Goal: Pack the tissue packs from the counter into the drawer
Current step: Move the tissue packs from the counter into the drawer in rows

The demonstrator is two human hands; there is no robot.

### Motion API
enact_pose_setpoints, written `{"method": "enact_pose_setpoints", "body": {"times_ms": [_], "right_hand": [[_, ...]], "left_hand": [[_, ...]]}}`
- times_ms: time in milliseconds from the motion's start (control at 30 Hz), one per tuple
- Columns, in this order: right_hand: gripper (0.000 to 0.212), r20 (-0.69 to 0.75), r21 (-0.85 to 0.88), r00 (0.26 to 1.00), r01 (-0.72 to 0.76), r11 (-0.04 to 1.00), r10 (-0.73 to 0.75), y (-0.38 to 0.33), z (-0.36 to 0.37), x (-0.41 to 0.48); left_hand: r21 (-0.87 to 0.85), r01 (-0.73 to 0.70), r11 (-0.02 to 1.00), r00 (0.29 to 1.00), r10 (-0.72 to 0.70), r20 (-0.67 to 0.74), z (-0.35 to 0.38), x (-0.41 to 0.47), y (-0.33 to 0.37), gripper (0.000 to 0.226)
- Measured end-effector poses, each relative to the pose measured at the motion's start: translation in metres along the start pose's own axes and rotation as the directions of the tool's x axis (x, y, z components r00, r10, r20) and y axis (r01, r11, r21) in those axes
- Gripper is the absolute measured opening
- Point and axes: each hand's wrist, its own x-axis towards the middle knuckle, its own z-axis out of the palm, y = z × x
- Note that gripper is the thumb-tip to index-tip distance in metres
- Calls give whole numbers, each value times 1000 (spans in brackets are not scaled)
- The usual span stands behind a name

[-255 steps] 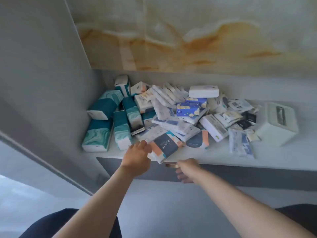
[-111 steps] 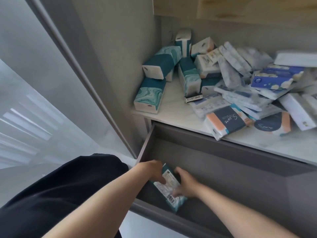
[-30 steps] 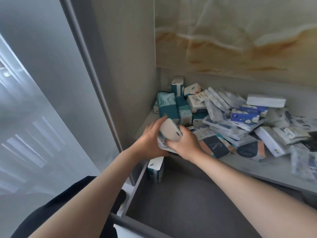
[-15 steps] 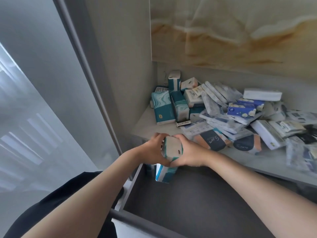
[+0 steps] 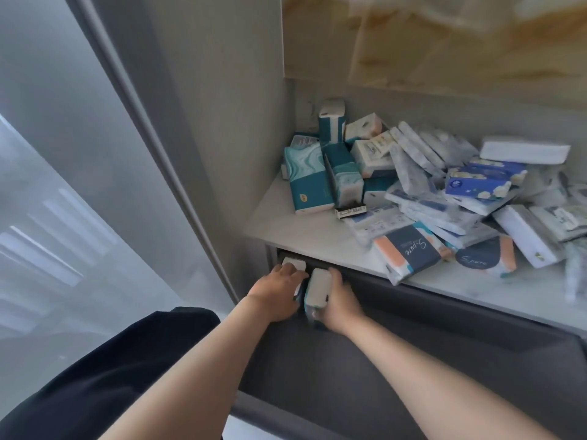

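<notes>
The dark grey drawer (image 5: 413, 369) stands pulled out under the white counter (image 5: 305, 236). In its back left corner two teal-and-white tissue packs stand on end. My right hand (image 5: 338, 301) grips the nearer pack (image 5: 318, 287) from the right side. My left hand (image 5: 278, 293) lies over the pack (image 5: 293, 265) closest to the drawer's left wall, fingers spread on its top. A heap of several more tissue packs (image 5: 422, 192) covers the counter, with teal packs (image 5: 309, 179) at its left end.
A grey cabinet side wall (image 5: 222, 138) rises left of the counter and drawer. A marbled panel (image 5: 444, 42) backs the counter. The drawer's front rim (image 5: 286, 417) is near my body. Two navy-and-peach packs (image 5: 409, 252) lie at the counter's front edge.
Both hands have gone down from the counter edge into the drawer with the teal pack, which now stands beside the pack in the back left corner. My left hand moved onto that corner pack.
</notes>
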Motion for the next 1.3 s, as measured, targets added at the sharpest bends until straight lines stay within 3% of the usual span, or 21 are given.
{"method": "enact_pose_setpoints", "body": {"times_ms": [100,300,500,633,767,867,967,1133,1233,1300], "right_hand": [[107,-111,202,993,-13,979,36,-10,14,0],[83,-185,344,972,-73,936,144,-1,16,-8],[69,116,110,993,-36,993,23,5,-17,-16],[37,52,-200,995,94,975,-85,-2,-43,-26],[27,-107,-273,952,249,929,-286,-26,-74,-31],[28,-220,-257,885,353,900,-410,-53,-99,-18],[38,-271,-247,844,403,881,-462,-78,-113,12],[74,-164,-142,936,289,947,-310,-105,-117,65],[77,-144,-35,950,273,961,-275,-110,-109,88],[83,-169,-11,951,261,965,-259,-112,-107,94]], "left_hand": [[90,-26,996,999,29,-29,1,3,2,76],[161,-57,985,998,57,4,5,6,4,68],[106,-10,994,997,1,83,-9,5,11,68],[-20,-6,1000,997,5,-72,-34,7,13,44],[-251,7,968,930,-98,-353,-64,16,18,25],[-453,1,892,880,-216,-423,-86,27,17,30],[-629,20,777,855,-340,-392,-100,42,11,41],[-706,15,708,897,-322,-304,-113,63,1,65],[-780,8,626,925,-301,-232,-113,75,-4,73],[-828,-58,558,922,-289,-259,-112,79,-6,70]]}}
